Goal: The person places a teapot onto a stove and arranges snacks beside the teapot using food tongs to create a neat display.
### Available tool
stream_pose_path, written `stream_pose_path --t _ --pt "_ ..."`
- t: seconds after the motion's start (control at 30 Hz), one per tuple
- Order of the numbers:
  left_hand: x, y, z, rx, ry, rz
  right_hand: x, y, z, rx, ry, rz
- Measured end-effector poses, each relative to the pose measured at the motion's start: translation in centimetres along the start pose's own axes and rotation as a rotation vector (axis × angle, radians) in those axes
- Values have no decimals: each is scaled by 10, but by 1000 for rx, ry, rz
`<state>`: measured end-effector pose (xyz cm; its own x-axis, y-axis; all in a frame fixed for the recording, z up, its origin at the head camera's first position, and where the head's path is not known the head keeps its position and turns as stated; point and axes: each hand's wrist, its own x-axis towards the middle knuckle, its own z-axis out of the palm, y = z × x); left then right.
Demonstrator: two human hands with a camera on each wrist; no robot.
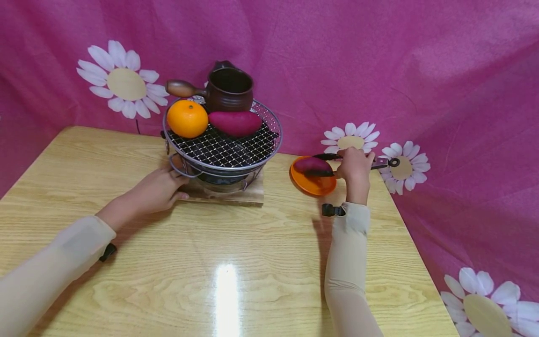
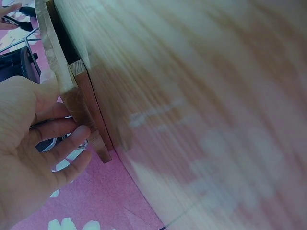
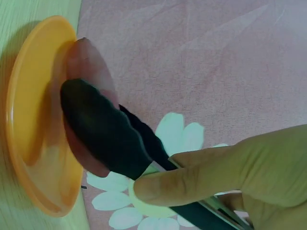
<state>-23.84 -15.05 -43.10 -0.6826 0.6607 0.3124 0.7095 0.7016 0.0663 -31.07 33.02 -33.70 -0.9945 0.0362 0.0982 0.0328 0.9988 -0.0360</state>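
My right hand [image 1: 355, 167] grips a pair of black-tipped tongs [image 3: 103, 127], thumb along one arm. Their tips lie either side of a purple sweet potato [image 1: 309, 164], over the orange plate [image 1: 315, 188]. At the left, my left hand [image 1: 157, 189] holds the corner of the wooden board [image 2: 79, 103] beneath a round grill [image 1: 236, 152], thumb on one side and fingers on the other. On the grill's wire mesh sit an orange [image 1: 187, 119], a second sweet potato [image 1: 236, 122] and a dark brown pot [image 1: 230, 91] with a wooden side handle.
Both hands reach over a light wooden table [image 1: 269, 243]. Directly behind it hangs a magenta cloth [image 1: 303, 61] with large white daisies. The grill's wire side handle [image 1: 183, 167] juts out just above the left hand.
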Motion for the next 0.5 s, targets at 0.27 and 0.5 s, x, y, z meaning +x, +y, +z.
stream_pose_path --t 0.27,0.5 --pt "0 -1 1 19 20 16 -3 -3 -3 47 155 -16" --pt "0 1 1 -8 6 -1 -3 -6 -5 97 277 -49"
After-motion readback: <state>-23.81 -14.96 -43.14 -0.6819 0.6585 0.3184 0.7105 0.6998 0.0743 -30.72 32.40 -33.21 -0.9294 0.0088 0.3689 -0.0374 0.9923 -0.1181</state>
